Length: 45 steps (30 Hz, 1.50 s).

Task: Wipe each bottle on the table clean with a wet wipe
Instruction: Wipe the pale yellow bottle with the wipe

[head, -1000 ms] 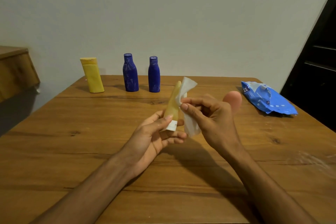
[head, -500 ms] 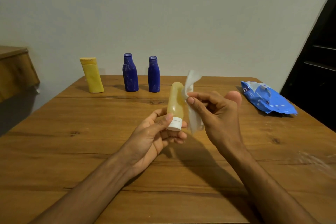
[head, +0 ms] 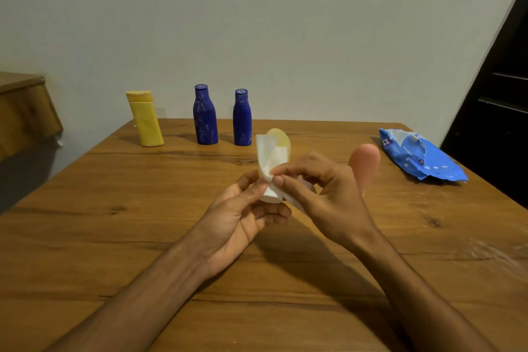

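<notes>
My left hand [head: 240, 217] grips a small pale yellow bottle [head: 281, 138] by its white cap end, the bottle pointing up and away above the table middle. My right hand [head: 325, 194] pinches a white wet wipe [head: 268, 156] that is draped over the front of the bottle and hides most of it. A yellow bottle [head: 146, 120] and two dark blue bottles [head: 205, 116] [head: 242, 118] stand in a row at the table's far edge. A peach-pink bottle [head: 365, 163] stands just behind my right hand, partly hidden.
The wooden table [head: 114, 237] fills the view. A crumpled blue wet-wipe pack [head: 420, 157] lies at the far right near the edge. A wooden cabinet [head: 23, 111] stands off the left side, and a dark door frame [head: 497, 111] is at the right.
The wipe has moved from the bottle's right side across its front, now covering most of it. My right fingers shifted left and down towards the cap. The bottle tilted slightly.
</notes>
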Motion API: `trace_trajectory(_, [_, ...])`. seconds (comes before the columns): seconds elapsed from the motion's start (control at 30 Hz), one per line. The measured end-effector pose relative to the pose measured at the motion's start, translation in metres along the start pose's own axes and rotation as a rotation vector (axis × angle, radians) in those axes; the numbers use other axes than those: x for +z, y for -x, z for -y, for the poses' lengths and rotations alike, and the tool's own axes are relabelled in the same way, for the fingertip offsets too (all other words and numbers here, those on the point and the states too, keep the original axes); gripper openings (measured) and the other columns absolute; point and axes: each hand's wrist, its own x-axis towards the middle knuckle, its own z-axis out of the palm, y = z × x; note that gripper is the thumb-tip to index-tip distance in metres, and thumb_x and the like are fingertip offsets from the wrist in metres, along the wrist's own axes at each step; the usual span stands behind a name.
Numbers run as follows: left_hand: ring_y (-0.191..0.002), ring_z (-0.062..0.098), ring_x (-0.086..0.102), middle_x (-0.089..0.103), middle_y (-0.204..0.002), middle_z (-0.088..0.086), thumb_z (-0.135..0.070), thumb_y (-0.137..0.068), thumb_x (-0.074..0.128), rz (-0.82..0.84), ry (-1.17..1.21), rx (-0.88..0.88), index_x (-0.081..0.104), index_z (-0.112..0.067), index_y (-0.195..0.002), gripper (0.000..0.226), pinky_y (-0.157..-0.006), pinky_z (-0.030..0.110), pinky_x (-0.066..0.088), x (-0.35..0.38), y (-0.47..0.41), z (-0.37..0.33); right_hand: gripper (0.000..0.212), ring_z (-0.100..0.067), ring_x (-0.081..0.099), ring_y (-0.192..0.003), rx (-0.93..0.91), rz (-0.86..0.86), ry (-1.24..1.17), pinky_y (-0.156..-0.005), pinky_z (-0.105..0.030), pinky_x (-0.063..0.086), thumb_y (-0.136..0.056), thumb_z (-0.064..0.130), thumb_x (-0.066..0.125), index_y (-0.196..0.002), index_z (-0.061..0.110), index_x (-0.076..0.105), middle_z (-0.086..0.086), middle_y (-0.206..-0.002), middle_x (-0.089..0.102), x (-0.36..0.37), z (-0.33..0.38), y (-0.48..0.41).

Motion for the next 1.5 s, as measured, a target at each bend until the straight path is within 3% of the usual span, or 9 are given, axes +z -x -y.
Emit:
trace_trajectory(0.1, [-0.073,0.023,0.065,0.069,-0.098,0.018,-0.015,-0.085,0.057,-0.004,-0.048,0.013,0.059,-0.010,-0.122,0.038,-0.068,0.032,0.057,0.000,0.000,0.000,0.016,-0.010,0.060,-0.095,-0.066,0.012,0.059,-0.075,-0.025,0.053,-0.085,0.019,0.068,-0.101,0.019,0.071,0.007,-0.098,0.065,0.002,-0.001,0.001])
trace_trajectory(0.27, [-0.074,0.021,0.065,0.068,-0.103,0.022,-0.023,-0.084,0.061,0.014,-0.193,0.016,0.057,-0.008,-0.126,0.045,-0.072,0.030,0.057,-0.001,0.001,0.002,0.017,-0.005,0.060,-0.095,-0.073,-0.131,0.110,-0.074,-0.017,0.051,-0.085,0.017,0.067,-0.102,0.016,0.071,0.005,-0.100,0.065,0.002,-0.003,0.000])
trace_trajectory(0.4, [-0.072,0.021,0.066,0.071,-0.098,0.020,-0.022,-0.080,0.064,0.002,-0.279,0.039,0.055,-0.014,-0.127,0.048,-0.072,0.031,0.056,-0.001,0.001,0.002,0.016,-0.008,0.059,-0.095,-0.089,-0.009,0.103,-0.073,-0.025,0.054,-0.086,0.020,0.067,-0.101,0.018,0.072,0.005,-0.098,0.063,-0.001,0.000,-0.001])
trace_trajectory(0.57, [-0.069,0.020,0.066,0.071,-0.097,0.018,-0.020,-0.085,0.061,0.061,-0.416,0.069,0.052,-0.011,-0.132,0.048,-0.071,0.030,0.056,0.002,0.002,0.003,0.020,-0.007,0.058,-0.093,-0.177,-0.157,0.217,-0.075,-0.024,0.053,-0.086,0.025,0.061,-0.102,0.016,0.070,0.003,-0.098,0.061,-0.005,0.002,-0.006])
trace_trajectory(0.73, [-0.067,0.021,0.066,0.072,-0.096,0.018,-0.027,-0.081,0.071,0.012,-0.345,0.101,0.055,-0.015,-0.128,0.051,-0.065,0.032,0.057,0.001,0.002,0.005,0.016,-0.007,0.058,-0.096,-0.161,0.057,0.163,-0.075,-0.021,0.052,-0.086,0.022,0.067,-0.100,0.018,0.073,0.006,-0.097,0.060,-0.007,0.006,-0.006])
trace_trajectory(0.93, [-0.062,0.021,0.064,0.072,-0.090,0.018,-0.026,-0.077,0.065,-0.002,-0.314,0.106,0.059,-0.002,-0.117,0.047,-0.061,0.031,0.056,0.004,0.004,0.007,0.014,-0.003,0.058,-0.091,-0.082,0.185,0.149,-0.074,-0.019,0.050,-0.083,0.022,0.070,-0.096,0.021,0.075,0.013,-0.091,0.062,-0.022,0.013,-0.009])
trace_trajectory(1.1, [-0.066,0.020,0.064,0.071,-0.095,0.017,-0.027,-0.078,0.073,0.033,-0.363,0.069,0.057,-0.013,-0.126,0.052,-0.065,0.031,0.057,-0.001,0.001,0.002,0.015,-0.005,0.061,-0.088,-0.153,0.057,0.197,-0.072,-0.022,0.053,-0.082,0.021,0.071,-0.097,0.018,0.075,0.007,-0.092,0.065,-0.015,0.010,-0.007])
trace_trajectory(1.27, [-0.070,0.021,0.065,0.070,-0.095,0.020,-0.023,-0.078,0.071,0.072,-0.330,0.031,0.046,-0.009,-0.137,0.065,-0.068,0.031,0.057,-0.001,0.002,0.003,0.016,0.002,0.059,-0.086,-0.168,-0.214,0.258,-0.074,-0.001,0.039,-0.082,0.012,0.072,-0.098,0.011,0.073,0.002,-0.095,0.068,-0.013,0.001,-0.011])
trace_trajectory(1.5, [-0.081,0.026,0.064,0.069,-0.109,0.024,-0.022,-0.081,0.071,0.100,-0.375,0.027,0.046,-0.022,-0.134,0.059,-0.078,0.038,0.055,0.002,0.003,0.004,0.019,-0.006,0.059,-0.092,-0.194,-0.101,0.175,-0.071,-0.011,0.047,-0.084,0.019,0.069,-0.101,0.013,0.074,0.002,-0.097,0.066,-0.007,0.001,-0.008])
